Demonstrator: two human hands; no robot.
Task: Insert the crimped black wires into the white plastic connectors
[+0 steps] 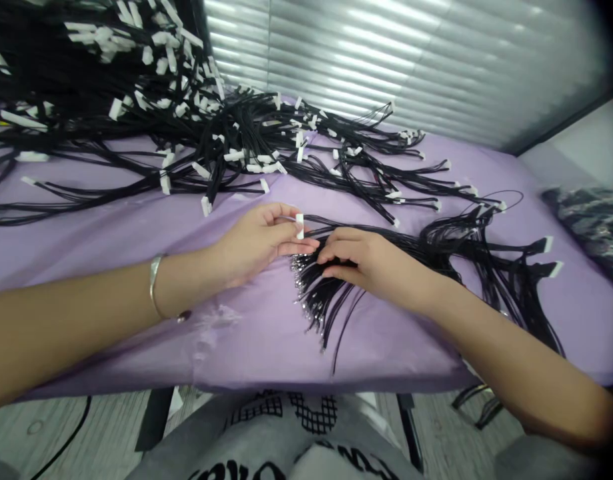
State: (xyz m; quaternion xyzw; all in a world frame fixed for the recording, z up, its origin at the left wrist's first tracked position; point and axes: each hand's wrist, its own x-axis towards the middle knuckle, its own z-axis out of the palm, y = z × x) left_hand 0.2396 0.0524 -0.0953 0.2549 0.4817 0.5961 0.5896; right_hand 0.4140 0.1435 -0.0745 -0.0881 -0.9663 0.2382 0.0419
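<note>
Between the fingers of my left hand (266,239) is a white plug connector (300,226), held upright with black wires running from it to the right. My right hand (361,260) is just beside it, fingers curled over a fanned bundle of black wires (331,297). The loose ends of that bundle carry small silvery metal terminals (306,297) and point left and toward me. Whether one single wire is pinched in the right fingertips is too small to make out. The wires trail right under my right wrist toward more white connectors (549,244).
A big heap of black cables with white connectors (106,43) fills the back left. More finished-looking cable bundles (256,133) lie across the back of the purple-covered table (226,360). A metal slatted blind (361,60) stands behind. Clear plastic bags (591,227) lie at the right.
</note>
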